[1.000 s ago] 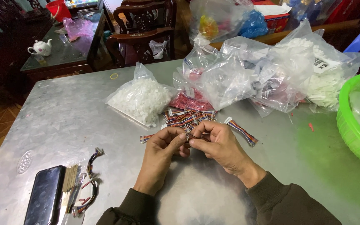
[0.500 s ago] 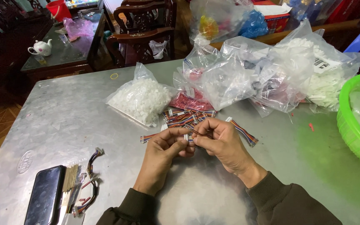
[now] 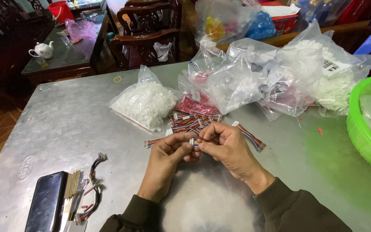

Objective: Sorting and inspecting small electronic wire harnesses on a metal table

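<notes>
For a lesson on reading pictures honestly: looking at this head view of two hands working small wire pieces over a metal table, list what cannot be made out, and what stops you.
- White connector between left hand and right hand: too small, fingers cover it.
- Green basket: cut by the right edge.
- Clear bags: crumpled plastic blurs the contents.
- Phone: cut by the bottom edge.

Green basket point(image 3: 357, 124) cut off at right edge, phone point(image 3: 46, 202) cropped below
</notes>
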